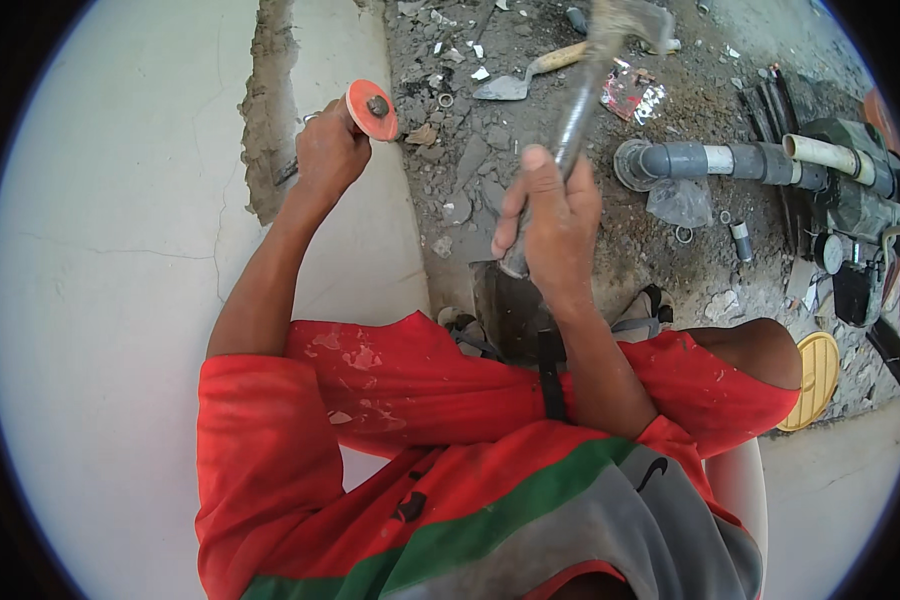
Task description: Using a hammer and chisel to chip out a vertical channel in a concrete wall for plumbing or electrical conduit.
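My left hand (330, 152) is closed round a chisel with a round orange-red hand guard (372, 112) and a dark striking end. The chisel's dark tip (286, 172) meets a rough groove (270, 100) cut into the white wall (120, 200). My right hand (562, 215) grips a hammer (578, 112) by its dark handle. The hammer is raised to the right of the chisel, apart from it, and its head is smeared by motion.
A trowel (515, 86) with a wooden handle lies on the rubble-strewn ground (460, 150). Grey and white pipes (710, 160) run to a dark green machine (850, 205) at the right. A yellow round lid (816, 380) stands near my right knee. A clear plastic bag (681, 203) lies below the pipes.
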Demonstrator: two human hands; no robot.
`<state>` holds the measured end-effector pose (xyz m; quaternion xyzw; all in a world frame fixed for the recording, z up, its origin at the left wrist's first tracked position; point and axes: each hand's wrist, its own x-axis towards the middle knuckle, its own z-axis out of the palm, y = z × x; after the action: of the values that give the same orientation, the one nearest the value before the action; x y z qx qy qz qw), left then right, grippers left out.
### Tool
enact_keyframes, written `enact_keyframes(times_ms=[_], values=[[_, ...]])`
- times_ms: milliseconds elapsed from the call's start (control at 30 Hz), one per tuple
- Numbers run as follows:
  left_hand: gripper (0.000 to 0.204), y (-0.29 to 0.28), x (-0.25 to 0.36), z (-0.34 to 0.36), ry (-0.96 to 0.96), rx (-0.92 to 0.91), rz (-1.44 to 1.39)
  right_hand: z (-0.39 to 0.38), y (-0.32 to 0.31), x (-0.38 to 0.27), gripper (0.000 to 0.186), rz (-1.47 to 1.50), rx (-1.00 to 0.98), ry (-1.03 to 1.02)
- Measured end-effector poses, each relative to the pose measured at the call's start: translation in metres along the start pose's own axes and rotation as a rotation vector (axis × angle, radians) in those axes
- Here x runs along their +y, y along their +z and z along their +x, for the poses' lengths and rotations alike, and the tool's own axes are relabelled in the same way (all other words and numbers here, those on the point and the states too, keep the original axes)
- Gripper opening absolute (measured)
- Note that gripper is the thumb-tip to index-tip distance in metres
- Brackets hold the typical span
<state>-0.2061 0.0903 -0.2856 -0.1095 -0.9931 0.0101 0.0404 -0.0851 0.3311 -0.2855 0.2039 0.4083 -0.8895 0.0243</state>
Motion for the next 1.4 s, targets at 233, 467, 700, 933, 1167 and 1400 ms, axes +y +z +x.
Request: enact_keyframes(times_ms=[233, 467, 700, 933, 1167, 1400], values=[[0.02, 0.011, 0.008, -0.001, 0.07, -0.091, 0.08, -0.023, 0.005, 0.061, 0.023, -0.35, -0.498, 0.45], [0.026, 0.018, 0.066, -0.027, 0.427, -0.371, 0.323, 0.013, -0.019, 0.012, 0.023, -0.234, -0.067, 0.168], [0.02, 0.005, 0.014, -0.017, 0.149, -0.106, 0.025, 0.013, -0.018, -0.021, 0.027, -0.311, -0.074, 0.002], [0.018, -0.006, 0.022, -0.009, -0.003, -0.041, -0.114, 0.011, -0.013, -0.068, 0.033, -0.093, 0.117, -0.383], [0.018, 0.003, 0.021, -0.006, -0.016, -0.051, -0.117, -0.017, 0.006, 0.053, 0.027, -0.56, -0.386, 0.276], [0.017, 0.002, 0.014, -0.007, -0.052, -0.077, -0.009, 0.024, -0.011, -0.006, 0.022, 0.092, 0.173, -0.167]])
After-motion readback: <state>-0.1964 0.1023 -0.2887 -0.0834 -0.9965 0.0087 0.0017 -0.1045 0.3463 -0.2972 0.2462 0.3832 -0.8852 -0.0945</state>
